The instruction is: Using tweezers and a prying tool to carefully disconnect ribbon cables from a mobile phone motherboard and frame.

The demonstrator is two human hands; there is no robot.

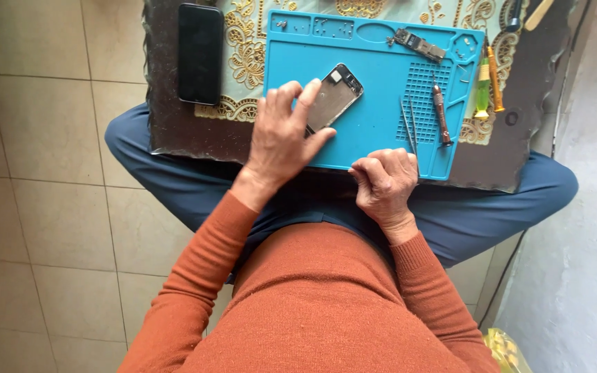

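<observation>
Left hand (283, 135): centre of the frame, fingers spread wide, palm down, resting on the lower end of an opened phone body (333, 97) and pinning it to the blue work mat (374, 117). Right hand (385, 181): lower centre-right, curled into a loose fist at the mat's near edge, just below a pair of tweezers (409, 124); whether it holds anything cannot be told.

Opened phone body: lies flat on the mat, left of the mat's middle. Long axis runs diagonally, from lower left under the fingers to upper right; the free end points toward the upper right of the frame. Inner face up, pale and metallic.

Other items: small circuit board (419, 45) near the mat's top edge; dark-handled screwdriver (441, 114) right of the tweezers, roughly vertical; green tool (483, 90) and orange tool (495, 79) off the mat's right edge; black phone (200, 53), screen up, upper left on the patterned tabletop (243, 48).
</observation>
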